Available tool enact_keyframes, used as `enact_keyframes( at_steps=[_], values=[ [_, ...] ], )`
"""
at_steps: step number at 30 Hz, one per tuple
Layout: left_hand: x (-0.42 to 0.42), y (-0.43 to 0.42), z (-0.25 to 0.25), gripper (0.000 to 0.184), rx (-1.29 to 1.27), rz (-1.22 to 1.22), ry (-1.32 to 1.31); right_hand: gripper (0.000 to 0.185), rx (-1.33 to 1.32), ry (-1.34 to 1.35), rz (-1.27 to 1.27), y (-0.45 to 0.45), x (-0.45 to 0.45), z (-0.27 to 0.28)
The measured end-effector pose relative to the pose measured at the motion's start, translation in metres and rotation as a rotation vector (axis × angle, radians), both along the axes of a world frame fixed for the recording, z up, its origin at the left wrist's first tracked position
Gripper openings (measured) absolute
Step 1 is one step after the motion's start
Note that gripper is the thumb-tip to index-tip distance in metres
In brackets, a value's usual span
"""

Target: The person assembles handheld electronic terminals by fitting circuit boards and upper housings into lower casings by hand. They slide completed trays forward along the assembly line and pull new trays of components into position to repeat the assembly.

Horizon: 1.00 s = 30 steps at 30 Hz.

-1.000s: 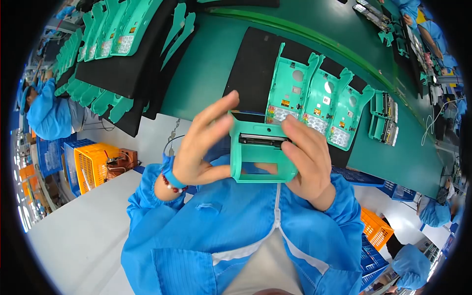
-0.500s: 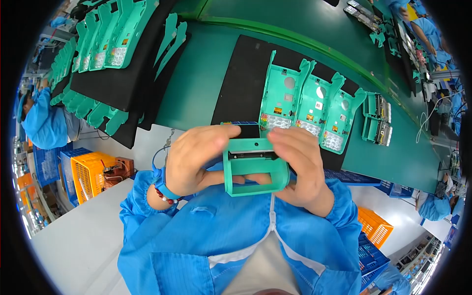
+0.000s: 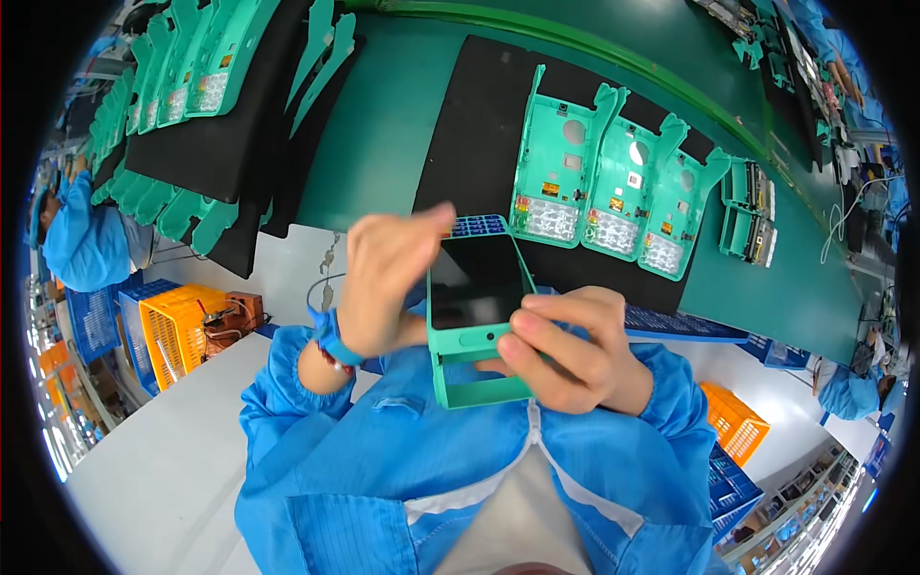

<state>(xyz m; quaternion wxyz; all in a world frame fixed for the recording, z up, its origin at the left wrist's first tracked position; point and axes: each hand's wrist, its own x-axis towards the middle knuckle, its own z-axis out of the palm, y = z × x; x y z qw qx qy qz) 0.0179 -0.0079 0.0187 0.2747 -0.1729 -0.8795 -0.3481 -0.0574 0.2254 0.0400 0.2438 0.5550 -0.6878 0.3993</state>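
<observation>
A green handheld terminal (image 3: 479, 337) with a dark screen and a blue key panel at its far end is held in front of my chest. Its near end has a hollow bay framed in green. My right hand (image 3: 575, 350) grips its right side, with fingertips on the near right edge of the screen. At the left side is my left hand (image 3: 383, 278), its fingers stretched out and smeared by motion near the far left corner. Its thumb reaches toward the left edge, partly hidden; contact there is unclear.
Several green housings (image 3: 551, 158) lie on a black mat (image 3: 470, 144) ahead. More green shells (image 3: 220, 72) stand on a black-covered stack (image 3: 192, 158) at left. Printer-like green parts (image 3: 747, 211) sit at right. Orange crates (image 3: 182, 326) and a co-worker (image 3: 86, 240) are off to the left.
The terminal has tilted so its screen faces up more toward me. My left fingers have lifted off its top; my right hand has shifted down along its right side.
</observation>
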Motion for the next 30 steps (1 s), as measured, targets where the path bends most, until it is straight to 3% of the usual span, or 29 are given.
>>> enact_keyframes(
  at_steps=[3,5,8,12,18,30],
  values=[
    [-0.017,-0.002,0.000,0.079,-0.147,0.125,-0.192,0.025,0.017,0.011,0.038,0.003,0.009,-0.006],
    [-0.017,-0.004,-0.016,0.070,-0.177,0.072,-0.291,0.026,0.013,0.025,0.050,0.005,0.013,-0.011],
    [-0.019,0.012,-0.015,0.064,0.026,0.139,-0.296,0.025,-0.023,-0.014,0.044,0.004,0.016,-0.017],
    [-0.018,0.019,-0.023,0.062,0.093,0.212,-0.255,0.024,-0.071,-0.052,0.048,-0.001,0.017,-0.018],
    [-0.016,0.017,-0.029,0.051,0.027,0.211,-0.195,0.028,-0.106,-0.080,0.056,-0.002,0.021,-0.027],
    [-0.015,0.016,-0.026,0.047,-0.023,0.225,-0.265,0.030,-0.119,-0.053,0.045,-0.003,0.019,-0.028]
  ],
)
